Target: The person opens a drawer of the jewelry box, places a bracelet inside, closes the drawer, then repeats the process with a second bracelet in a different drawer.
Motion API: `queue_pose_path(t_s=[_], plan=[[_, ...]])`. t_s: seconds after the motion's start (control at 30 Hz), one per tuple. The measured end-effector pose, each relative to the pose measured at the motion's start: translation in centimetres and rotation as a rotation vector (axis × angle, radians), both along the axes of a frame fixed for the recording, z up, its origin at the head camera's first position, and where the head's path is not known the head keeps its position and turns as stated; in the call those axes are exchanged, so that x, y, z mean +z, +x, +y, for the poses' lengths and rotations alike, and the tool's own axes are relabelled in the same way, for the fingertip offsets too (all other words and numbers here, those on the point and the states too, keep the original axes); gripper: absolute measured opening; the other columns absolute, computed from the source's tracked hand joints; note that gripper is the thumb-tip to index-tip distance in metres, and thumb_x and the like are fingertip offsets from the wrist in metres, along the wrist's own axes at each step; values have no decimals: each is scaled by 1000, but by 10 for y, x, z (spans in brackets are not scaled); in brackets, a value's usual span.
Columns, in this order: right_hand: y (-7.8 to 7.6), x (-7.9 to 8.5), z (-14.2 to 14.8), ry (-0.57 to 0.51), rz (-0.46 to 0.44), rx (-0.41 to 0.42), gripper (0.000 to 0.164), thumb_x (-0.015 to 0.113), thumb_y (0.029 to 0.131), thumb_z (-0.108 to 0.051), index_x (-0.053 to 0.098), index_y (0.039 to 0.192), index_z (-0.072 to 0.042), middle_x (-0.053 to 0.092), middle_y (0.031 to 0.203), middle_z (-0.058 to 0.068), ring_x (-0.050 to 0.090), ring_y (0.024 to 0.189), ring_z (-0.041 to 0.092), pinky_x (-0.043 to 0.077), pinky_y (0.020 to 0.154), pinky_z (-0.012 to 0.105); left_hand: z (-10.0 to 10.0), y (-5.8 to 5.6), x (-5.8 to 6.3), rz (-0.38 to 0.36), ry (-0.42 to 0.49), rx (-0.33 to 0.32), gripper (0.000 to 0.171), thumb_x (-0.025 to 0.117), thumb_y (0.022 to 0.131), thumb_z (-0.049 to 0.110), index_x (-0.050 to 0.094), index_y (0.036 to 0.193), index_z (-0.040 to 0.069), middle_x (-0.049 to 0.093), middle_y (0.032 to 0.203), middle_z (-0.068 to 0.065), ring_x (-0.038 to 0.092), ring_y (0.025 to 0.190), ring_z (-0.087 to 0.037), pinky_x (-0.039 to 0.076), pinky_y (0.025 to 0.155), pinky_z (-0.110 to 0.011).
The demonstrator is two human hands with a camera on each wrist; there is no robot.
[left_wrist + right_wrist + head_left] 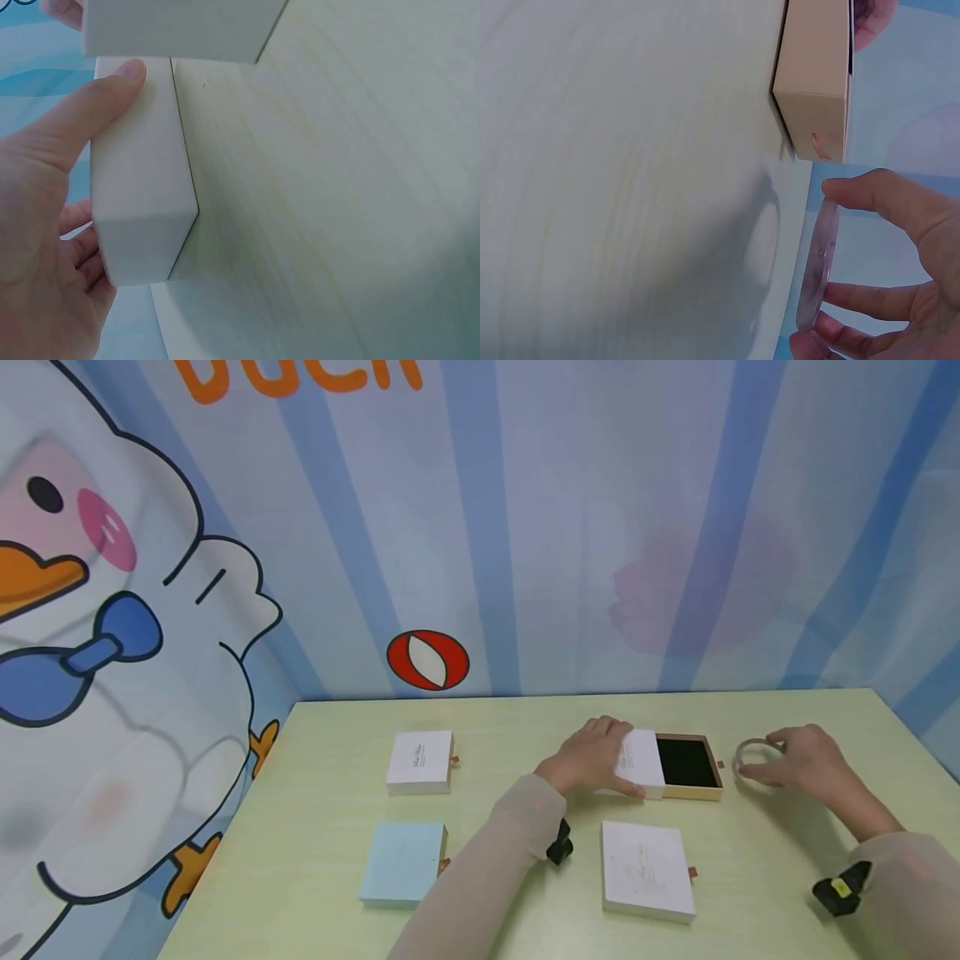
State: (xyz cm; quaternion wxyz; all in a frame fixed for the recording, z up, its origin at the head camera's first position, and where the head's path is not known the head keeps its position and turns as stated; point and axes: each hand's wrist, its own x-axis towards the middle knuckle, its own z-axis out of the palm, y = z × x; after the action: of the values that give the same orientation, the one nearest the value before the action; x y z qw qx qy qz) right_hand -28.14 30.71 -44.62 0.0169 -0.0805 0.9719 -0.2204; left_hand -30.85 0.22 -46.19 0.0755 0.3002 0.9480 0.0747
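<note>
A white slide-out box [640,762] lies toward the back right of the table, its tan drawer [693,792] pulled out to the right and showing a black lining [686,762]. My left hand [592,756] grips the white sleeve, with the thumb along the near side and the fingers round the far side, as the left wrist view also shows. To the right of the drawer, my right hand [810,764] holds a pale, translucent bangle [819,262] between thumb and fingers. The bangle is raised off the table and casts a ring-shaped shadow [763,247].
In front of the drawer box lies another white box [647,870] with a small ribbon tab. Farther left are a smaller white box [420,763] and a light blue box [405,862]. A blue striped wall [540,527] with a duck picture rises behind the pale table [517,718].
</note>
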Motion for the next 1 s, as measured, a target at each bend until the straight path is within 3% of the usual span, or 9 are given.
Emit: queue_pose_path(t_s=[0.4,0.73,1.0], plan=[[0,10,-8,9,21,25,74,83,78,-35,57,112,26,60,95,37,56,86,48,50,65,51,0,1,5,-2,-10,-9,103,71,78,68,30,155,15,37,151,-2,37,135,-16,32,109,-23],[3,16,-23,-15,42,22,77,87,72,-35,59,111,25,61,93,35,57,84,44,51,63,48,1,-1,0,0,-8,-6,104,71,77,69,29,156,16,37,151,-1,37,134,-15,32,109,-24],[4,20,-37,-24,55,38,74,88,72,-33,60,111,23,61,93,33,53,91,46,51,68,53,-1,2,4,-4,-6,-11,103,71,78,68,29,156,15,37,151,-2,38,134,-16,32,109,-24]])
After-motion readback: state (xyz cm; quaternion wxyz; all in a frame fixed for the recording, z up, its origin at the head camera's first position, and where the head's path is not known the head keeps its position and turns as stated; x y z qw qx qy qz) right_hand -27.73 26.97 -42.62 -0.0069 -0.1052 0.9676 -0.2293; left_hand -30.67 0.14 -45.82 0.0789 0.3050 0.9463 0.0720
